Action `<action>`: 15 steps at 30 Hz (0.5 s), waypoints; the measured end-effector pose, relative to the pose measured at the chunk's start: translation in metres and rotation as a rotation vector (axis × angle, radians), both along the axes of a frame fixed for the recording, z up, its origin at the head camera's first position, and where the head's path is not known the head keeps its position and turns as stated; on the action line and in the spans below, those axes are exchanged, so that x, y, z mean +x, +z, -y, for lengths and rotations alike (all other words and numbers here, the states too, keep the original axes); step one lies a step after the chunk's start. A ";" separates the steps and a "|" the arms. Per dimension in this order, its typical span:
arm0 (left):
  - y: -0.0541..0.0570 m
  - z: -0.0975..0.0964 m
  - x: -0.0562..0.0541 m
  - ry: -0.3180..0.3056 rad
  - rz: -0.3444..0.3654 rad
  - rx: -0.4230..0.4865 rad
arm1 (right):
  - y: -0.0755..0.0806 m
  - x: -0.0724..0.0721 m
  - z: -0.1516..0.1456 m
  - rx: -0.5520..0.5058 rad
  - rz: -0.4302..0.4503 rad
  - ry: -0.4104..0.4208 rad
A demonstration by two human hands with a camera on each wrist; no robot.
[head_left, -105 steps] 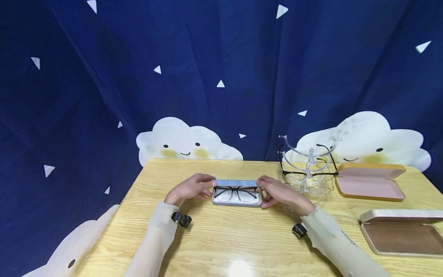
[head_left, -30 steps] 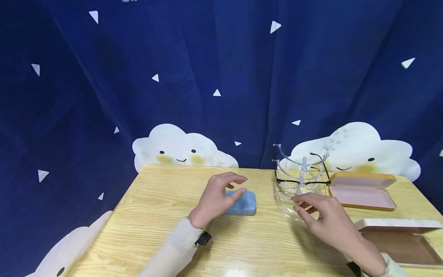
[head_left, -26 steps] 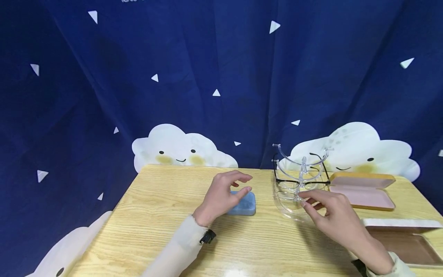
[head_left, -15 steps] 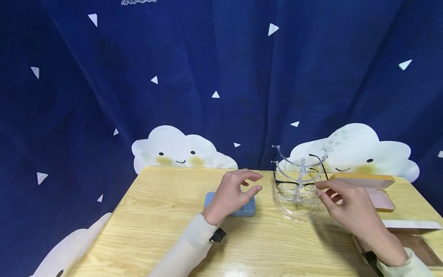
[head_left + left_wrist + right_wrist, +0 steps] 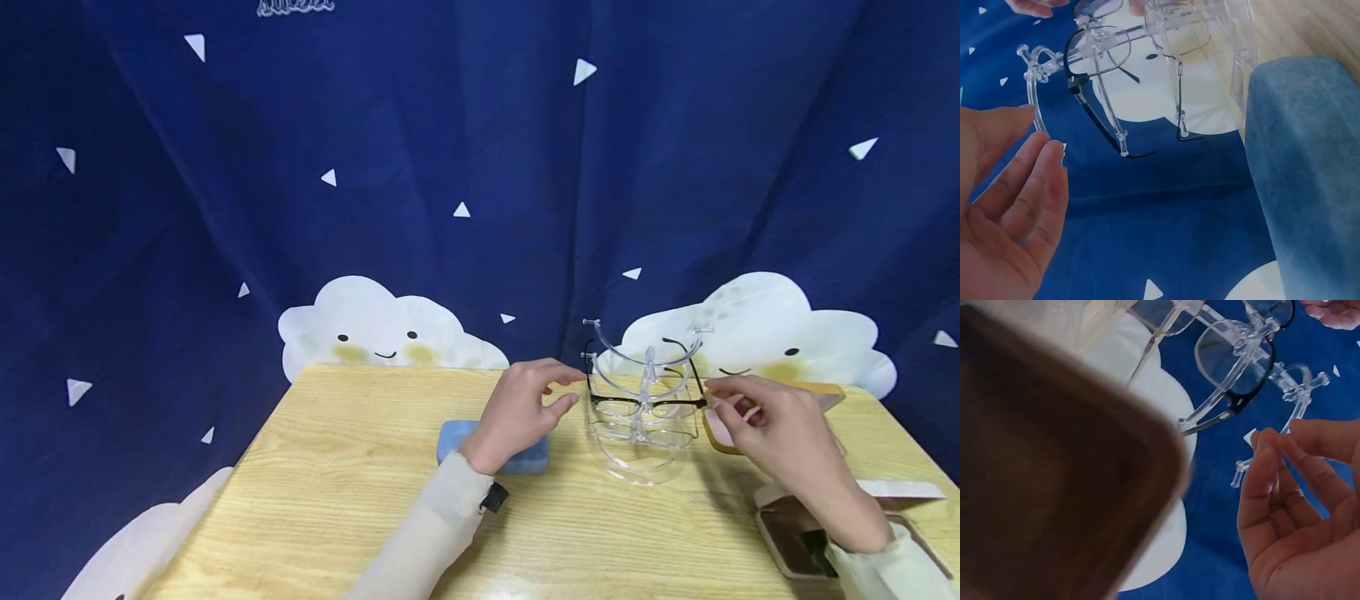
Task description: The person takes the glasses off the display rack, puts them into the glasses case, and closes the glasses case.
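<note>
A clear display stand (image 5: 649, 360) bears black-topped eyeglasses (image 5: 678, 403) with their temples pointing back. Below them on the stand sits a thin-rimmed pair of eyeglasses (image 5: 684, 438). My left hand (image 5: 525, 408) hovers just left of the black pair, thumb and fingers bent with a gap between them. On the other side, my right hand (image 5: 783, 429) has its fingertips close by the black frame's right hinge. Both wrist views show the left hand (image 5: 1010, 200) and right hand (image 5: 1304, 512) holding nothing. A closed blue glasses case (image 5: 454, 433) lies partly behind my left wrist.
Behind my right hand lies an open orange glasses case (image 5: 722, 443), largely covered. Nearer, under the right forearm, is an open white case (image 5: 772, 497) with a brown inside. A dark blue curtain (image 5: 420, 125) hangs behind the wooden table (image 5: 337, 467).
Earlier both hands held the open blue case with eyeglasses inside; it is now closed and released. The left hand has moved right toward the stand, the right hand up and right along it.
</note>
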State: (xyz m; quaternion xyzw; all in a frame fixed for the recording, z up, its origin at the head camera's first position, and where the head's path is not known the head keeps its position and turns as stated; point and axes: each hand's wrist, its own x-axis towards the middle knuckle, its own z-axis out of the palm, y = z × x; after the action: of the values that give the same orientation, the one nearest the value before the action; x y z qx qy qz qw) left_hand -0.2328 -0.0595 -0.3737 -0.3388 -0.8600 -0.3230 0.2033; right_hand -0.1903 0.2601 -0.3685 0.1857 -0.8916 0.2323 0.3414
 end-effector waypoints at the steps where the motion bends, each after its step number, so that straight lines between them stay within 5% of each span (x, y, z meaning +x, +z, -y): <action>1: -0.001 -0.001 -0.001 0.002 -0.002 -0.007 | 0.000 -0.001 -0.002 0.006 0.006 -0.002; 15: -0.014 -0.016 -0.017 0.090 0.003 -0.171 | -0.010 -0.013 -0.008 0.114 0.089 -0.068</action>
State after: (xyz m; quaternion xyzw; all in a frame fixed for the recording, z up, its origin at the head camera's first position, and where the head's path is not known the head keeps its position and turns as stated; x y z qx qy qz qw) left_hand -0.2501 -0.0432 -0.3878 -0.3153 -0.8991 -0.2393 0.1868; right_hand -0.2035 0.2682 -0.3780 0.1640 -0.9235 0.1775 0.2978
